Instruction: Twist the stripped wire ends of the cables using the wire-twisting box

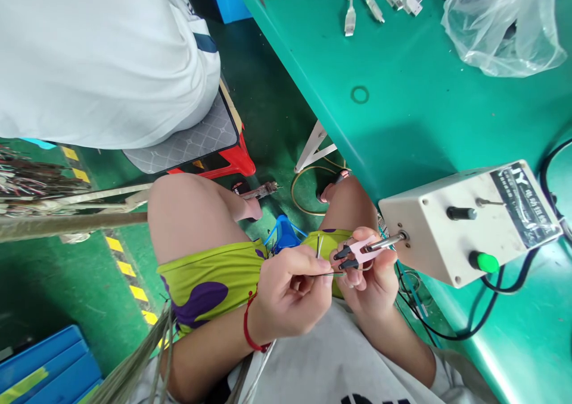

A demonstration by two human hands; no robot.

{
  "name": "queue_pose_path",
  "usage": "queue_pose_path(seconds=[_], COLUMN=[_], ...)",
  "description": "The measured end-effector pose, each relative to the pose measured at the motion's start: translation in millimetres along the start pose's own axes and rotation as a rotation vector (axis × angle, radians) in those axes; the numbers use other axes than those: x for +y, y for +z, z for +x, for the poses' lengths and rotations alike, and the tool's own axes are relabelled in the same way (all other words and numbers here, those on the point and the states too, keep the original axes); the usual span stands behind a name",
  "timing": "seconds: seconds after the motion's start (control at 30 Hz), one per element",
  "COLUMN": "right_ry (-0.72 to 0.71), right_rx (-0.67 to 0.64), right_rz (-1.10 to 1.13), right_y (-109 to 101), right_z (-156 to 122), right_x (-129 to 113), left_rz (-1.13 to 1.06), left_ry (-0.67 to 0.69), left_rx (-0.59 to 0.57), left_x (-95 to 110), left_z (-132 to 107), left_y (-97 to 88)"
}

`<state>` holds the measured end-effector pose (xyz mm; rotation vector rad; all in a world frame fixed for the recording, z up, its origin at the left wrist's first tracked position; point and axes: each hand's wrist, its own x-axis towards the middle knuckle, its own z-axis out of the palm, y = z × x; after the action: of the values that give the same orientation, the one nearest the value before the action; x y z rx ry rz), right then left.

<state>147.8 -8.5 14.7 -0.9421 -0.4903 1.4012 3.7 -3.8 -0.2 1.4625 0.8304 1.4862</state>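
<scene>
Pink with black tips, the clip (pixel 360 251) sits at the end of a metal shaft (pixel 386 242), the right hand (pixel 370 282) curled around it with thumb and fingers. Just beside it, at nine o'clock, the left hand (pixel 290 294) pinches thin wires (pixel 319 246), their ends by the tips. From the hands, I see the shaft's pale box (pixel 431 237) toward two o'clock on the green table (pixel 402 106), a clear plastic bag (pixel 496 28) at one, and a seated person's white shirt (pixel 111 58) at about ten.
</scene>
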Motion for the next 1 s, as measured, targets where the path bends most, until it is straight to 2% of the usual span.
queue_pose_path(seconds=[0.33, 0.53, 0.7, 0.9, 1.0], right_ry=[0.008, 0.050, 0.131, 0.044, 0.047], right_rx=[-0.090, -0.193, -0.134, -0.132, -0.134], right_rz=[0.006, -0.071, -0.076, -0.125, -0.125], right_y=[-3.3, -17.8, -33.0, -30.6, -29.1], right_z=[-1.8, -10.2, -18.8, -15.3, -14.6], right_x=[0.8, 5.1, 14.4, 14.6, 15.4], left_rz=[-0.017, -0.107, -0.134, -0.175, -0.183], left_ry=[-0.018, -0.008, -0.024, -0.035, -0.042], left_rx=[-0.015, -0.041, -0.022, -0.009, 0.002], left_x=[-1.2, 0.6, 0.8, -0.2, -0.2], left_z=[-1.3, 0.1, -0.5, 0.4, 0.5], left_y=[-0.7, 0.5, 0.4, 0.8, 1.5])
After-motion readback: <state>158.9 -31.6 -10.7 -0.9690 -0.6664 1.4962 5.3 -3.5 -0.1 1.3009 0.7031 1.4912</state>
